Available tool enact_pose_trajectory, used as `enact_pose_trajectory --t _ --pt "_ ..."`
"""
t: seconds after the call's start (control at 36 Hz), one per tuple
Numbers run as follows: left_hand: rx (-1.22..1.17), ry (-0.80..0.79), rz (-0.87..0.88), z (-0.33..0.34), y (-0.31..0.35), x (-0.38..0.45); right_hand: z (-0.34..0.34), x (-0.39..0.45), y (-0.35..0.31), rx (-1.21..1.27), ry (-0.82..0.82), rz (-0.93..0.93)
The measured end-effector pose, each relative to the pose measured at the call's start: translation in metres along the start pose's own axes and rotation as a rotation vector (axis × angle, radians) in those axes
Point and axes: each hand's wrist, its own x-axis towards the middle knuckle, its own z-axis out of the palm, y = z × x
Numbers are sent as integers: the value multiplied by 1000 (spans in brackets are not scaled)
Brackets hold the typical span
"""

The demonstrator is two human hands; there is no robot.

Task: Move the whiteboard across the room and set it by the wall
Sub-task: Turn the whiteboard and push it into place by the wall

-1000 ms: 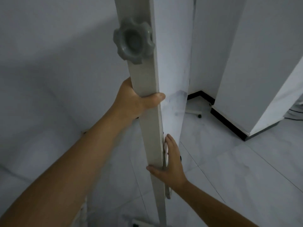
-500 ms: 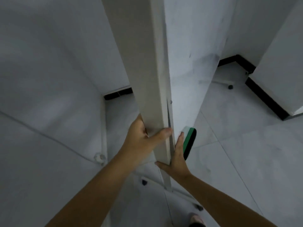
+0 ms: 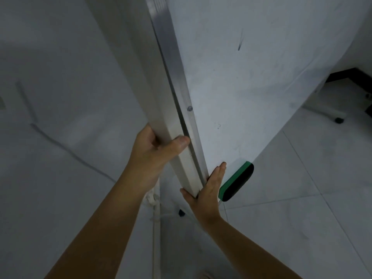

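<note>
The left hand (image 3: 155, 156) is clamping the stand post (image 3: 171, 121) at frame centre, thumb across its front; the right hand (image 3: 207, 190) is lying flat, fingers together, on the whiteboard (image 3: 251, 81) filling the upper right; an eraser (image 3: 236, 181) is clinging just beside it and could probably be knocked loose; the caster (image 3: 339, 120) at the right edge might catch a tile seam and tip the board.
</note>
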Motion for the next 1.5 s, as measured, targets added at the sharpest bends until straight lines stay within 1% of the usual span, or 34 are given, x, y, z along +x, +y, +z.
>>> enact_pose_trajectory --t 0.14,0.25,0.31,0.42,0.47,0.56,0.67,0.69,0.75,0.81,0.86,0.94,1.03,1.14,1.22,1.33,1.42,1.5 --pt "-24 -79 12 -60 -7 36 65 20 -19 -47 7 50" --pt "-35 -65 28 -100 -12 63 109 39 -32 -45 57 15" --pt "-20 -5 54 -112 -17 73 127 48 -38 -65 81 8" --pt "67 182 148 -121 -34 81 155 58 -41 -115 90 25" --pt "109 225 171 -122 -40 81 160 60 -41 -134 84 26" --pt "133 245 179 -122 -43 79 148 56 -36 -79 23 -39" --pt "104 294 191 -112 -49 71 94 50 -22 194 -255 -37" --pt "95 320 189 -109 -55 68 80 48 -13 206 -272 -9" --pt "90 395 174 -100 -75 62 56 48 8 198 -192 147" --pt "134 494 104 -90 -108 52 39 54 32 220 -81 408" --pt "175 557 -4 -78 -146 40 28 67 62 262 -23 668" --pt "195 601 -137 -65 -196 25 25 92 104 346 -46 922" --pt "191 657 -240 -58 -229 17 37 113 141 501 -118 1087" --pt "232 721 -314 -47 -249 15 55 133 175 789 -230 1180" --pt "266 757 -314 -44 -252 16 62 139 181 943 -273 1139" --pt "276 741 -349 -51 -253 12 71 133 183 993 -278 1109" --pt "325 716 -374 -62 -250 11 80 129 171 1000 -233 1141" --pt "339 703 -395 -76 -244 12 93 124 162 1022 -228 1148"
